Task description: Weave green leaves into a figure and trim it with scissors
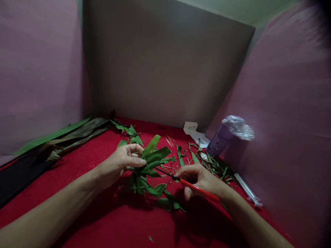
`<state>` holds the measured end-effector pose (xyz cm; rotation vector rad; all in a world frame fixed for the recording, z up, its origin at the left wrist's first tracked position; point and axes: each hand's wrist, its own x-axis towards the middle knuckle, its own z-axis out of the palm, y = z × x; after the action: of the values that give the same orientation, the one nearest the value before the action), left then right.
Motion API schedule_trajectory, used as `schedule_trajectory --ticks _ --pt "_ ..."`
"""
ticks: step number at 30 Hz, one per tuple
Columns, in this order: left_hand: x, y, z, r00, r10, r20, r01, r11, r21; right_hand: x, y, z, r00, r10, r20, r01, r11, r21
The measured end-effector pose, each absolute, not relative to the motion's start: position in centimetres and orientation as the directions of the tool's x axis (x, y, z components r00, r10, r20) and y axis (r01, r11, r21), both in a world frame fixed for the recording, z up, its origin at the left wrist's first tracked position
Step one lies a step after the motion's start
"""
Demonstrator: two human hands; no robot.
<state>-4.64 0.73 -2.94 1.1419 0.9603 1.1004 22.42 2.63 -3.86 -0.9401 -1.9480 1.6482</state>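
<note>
My left hand (129,158) is closed, pinching a bunch of cut green leaves (156,155) between thumb and fingers above the red cloth. The leaf blades fan out to the right, and more leaf pieces hang below. My right hand (198,179) is closed around a red-handled tool (200,190) with a thin dark tip; its exact kind is hard to make out. That tip points left and reaches the lower edge of the leaf bunch. Under both hands, loose leaf pieces (169,203) lie on the cloth.
Red cloth (134,227) covers the surface between pinkish side panels. Long leaves (59,132) lie at left beside a dark flat object (20,179). At right are leaf scraps (214,163), white cards (199,137), a purple can (219,139) with clear plastic wrap, and a syringe (247,189).
</note>
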Motion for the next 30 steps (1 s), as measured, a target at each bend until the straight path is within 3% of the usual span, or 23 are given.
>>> schedule_trajectory --ticks 30 --pt "-4.42 1.00 -3.43 0.214 0.973 -0.083 -0.138 0.114 0.984 22.16 2.42 -4.13 -0.682 0.723 -0.108 0.208 0.050 -0.977"
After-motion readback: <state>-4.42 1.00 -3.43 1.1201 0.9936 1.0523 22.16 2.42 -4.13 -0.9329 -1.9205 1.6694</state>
